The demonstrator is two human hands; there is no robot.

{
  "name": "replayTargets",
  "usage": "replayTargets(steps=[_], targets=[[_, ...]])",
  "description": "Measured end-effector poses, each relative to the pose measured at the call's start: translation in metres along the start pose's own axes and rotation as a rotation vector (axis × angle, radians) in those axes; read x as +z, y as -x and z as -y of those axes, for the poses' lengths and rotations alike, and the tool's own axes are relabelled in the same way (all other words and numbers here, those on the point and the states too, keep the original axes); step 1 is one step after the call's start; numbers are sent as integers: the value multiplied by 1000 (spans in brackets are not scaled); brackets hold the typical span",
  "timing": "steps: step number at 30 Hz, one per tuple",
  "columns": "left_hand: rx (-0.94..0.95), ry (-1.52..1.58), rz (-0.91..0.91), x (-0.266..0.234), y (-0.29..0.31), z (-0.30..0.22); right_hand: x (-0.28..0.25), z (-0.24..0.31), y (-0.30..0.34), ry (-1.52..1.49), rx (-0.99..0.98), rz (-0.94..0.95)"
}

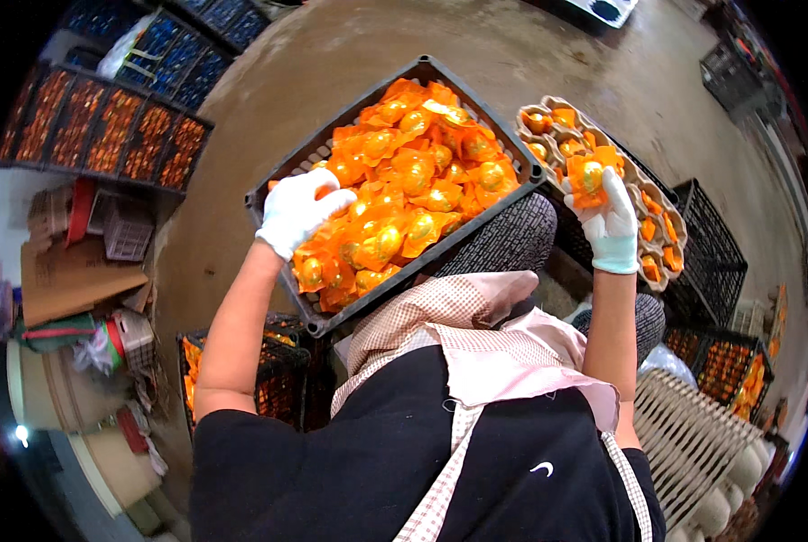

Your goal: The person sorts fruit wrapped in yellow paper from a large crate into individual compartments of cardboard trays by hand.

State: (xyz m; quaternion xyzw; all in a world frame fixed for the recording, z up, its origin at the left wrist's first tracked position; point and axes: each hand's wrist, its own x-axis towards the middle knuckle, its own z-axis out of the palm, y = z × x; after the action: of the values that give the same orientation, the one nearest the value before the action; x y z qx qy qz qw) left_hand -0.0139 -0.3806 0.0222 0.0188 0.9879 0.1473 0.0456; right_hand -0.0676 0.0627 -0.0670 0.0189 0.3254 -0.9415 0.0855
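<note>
My left hand, in a white glove, is over the left side of a black plastic crate. Its fingers curl around an orange-wrapped packet, mostly hidden by the glove. Shiny orange-wrapped round packets fill the crate in a loose heap. To the right, my right hand, gloved in white with a pale green cuff, holds another orange-wrapped packet between thumb and fingers. This hand is above a grey-brown moulded pulp tray, whose cups hold several similar packets.
The crate rests against my knee. Black crates stand under and beside the tray. A stack of pulp trays is at lower right. Filled crates stand at upper left; cardboard and baskets lie at left. Another crate sits near my left elbow.
</note>
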Motion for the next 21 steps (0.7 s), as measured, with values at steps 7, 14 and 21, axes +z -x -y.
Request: replayTargets(steps=[7,14,21], targets=[[100,-311,160,73,-70,-82,16,-13,35,49,-82,24],[59,-251,237,91,-105,-74,22,-24,48,123,-104,-201],[170,39,226,75,-95,-43,10,-27,54,536,-132,-494]])
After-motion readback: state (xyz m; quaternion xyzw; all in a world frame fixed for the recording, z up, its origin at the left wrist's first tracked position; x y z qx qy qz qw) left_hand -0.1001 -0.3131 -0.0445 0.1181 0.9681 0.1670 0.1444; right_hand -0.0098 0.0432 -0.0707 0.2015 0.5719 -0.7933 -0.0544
